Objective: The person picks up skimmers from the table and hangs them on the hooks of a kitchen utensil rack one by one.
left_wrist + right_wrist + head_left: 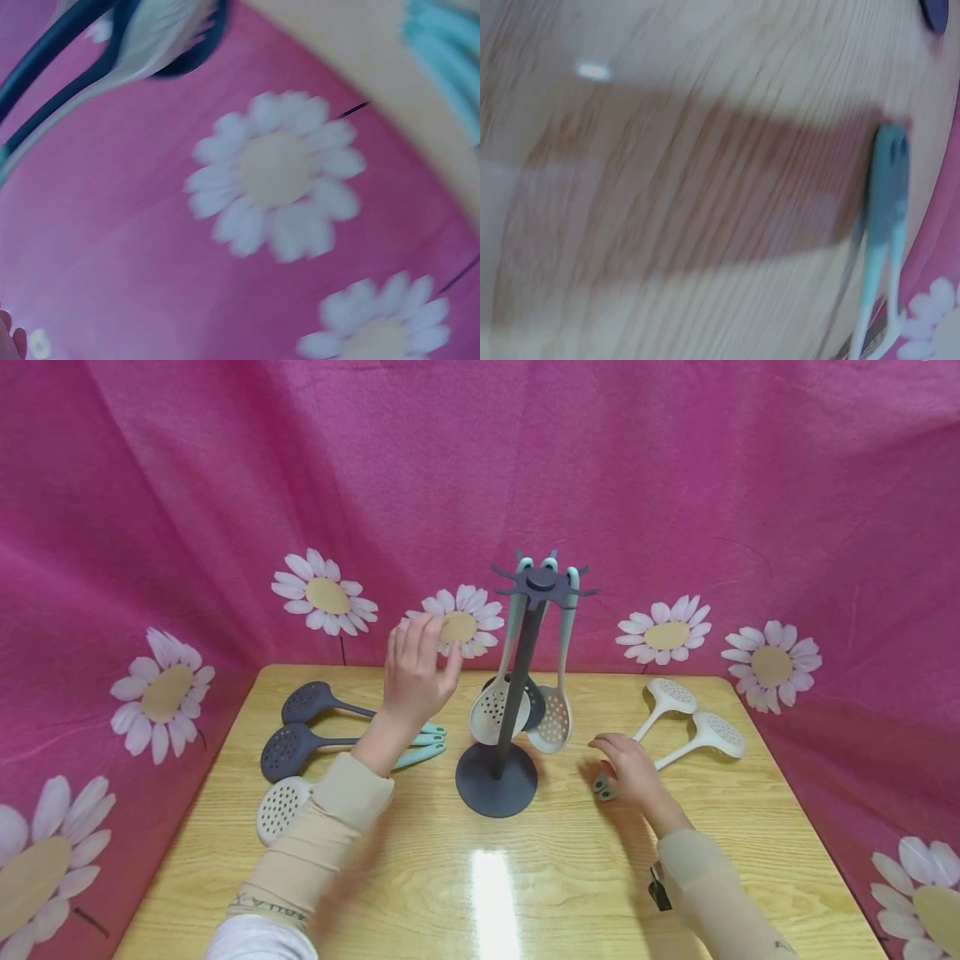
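Note:
My left hand [420,672] is raised over the left handles, fingers straight and holding nothing, left of a dark utensil stand [498,781]. From the stand's hooks hang a white slotted spoon [491,714], a white skimmer [553,727] and a dark one partly hidden behind. My right hand [630,768] is over the teal handle ends [602,787] of two white skimmers [672,695] lying on the table, fingers loosely bent. In the right wrist view these handles [889,180] lie side by side, with no fingers showing round them.
On the left lie two dark skimmers [285,752] and a white one [281,810], its handle partly behind the left arm. Their teal handle ends [431,739] point toward the stand. A pink flowered cloth [450,485] surrounds the wooden table [585,877] at the back and sides.

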### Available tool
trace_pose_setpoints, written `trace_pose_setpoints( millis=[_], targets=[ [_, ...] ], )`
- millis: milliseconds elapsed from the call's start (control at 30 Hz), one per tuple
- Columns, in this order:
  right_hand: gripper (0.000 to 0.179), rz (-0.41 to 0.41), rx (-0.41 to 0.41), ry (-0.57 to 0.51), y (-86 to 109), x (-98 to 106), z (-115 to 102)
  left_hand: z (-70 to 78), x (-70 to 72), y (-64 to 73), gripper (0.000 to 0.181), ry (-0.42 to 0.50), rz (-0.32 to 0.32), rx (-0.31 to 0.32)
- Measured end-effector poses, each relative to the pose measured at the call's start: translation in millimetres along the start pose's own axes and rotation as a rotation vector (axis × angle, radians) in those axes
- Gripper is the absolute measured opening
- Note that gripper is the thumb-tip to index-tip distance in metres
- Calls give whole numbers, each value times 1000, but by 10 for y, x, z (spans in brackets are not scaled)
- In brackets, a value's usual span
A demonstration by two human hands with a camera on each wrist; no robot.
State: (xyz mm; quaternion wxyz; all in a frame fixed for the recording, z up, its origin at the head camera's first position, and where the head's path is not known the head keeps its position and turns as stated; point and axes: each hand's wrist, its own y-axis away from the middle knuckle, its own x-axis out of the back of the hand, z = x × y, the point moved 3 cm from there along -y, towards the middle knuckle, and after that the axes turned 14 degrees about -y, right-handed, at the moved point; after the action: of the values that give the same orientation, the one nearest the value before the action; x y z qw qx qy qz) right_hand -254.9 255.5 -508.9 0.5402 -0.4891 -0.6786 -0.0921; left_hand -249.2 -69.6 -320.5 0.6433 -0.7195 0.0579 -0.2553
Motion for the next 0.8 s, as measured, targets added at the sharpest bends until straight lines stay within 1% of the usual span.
trace_pose_setpoints(
  millis=[133,233,300,400,533,667,800],
  targets=[
    [42,61,-52,30,109,109,135,43,97,-287,31,-14,19,-55],
    [46,94,-83,45,195,176,224,78,141,-431,28,-43,29,-112],
    [48,99,-106,56,250,212,280,102,159,-503,26,-65,36,-154],
    [51,86,-147,64,326,248,351,142,172,-588,25,-81,37,-217],
    [48,53,-204,69,409,275,415,193,178,-674,24,-74,27,-279],
    [46,14,-259,70,475,281,450,238,180,-738,22,-60,22,-321],
    [44,-21,-287,62,519,259,482,272,154,-775,18,-70,21,-362]
  ],
)
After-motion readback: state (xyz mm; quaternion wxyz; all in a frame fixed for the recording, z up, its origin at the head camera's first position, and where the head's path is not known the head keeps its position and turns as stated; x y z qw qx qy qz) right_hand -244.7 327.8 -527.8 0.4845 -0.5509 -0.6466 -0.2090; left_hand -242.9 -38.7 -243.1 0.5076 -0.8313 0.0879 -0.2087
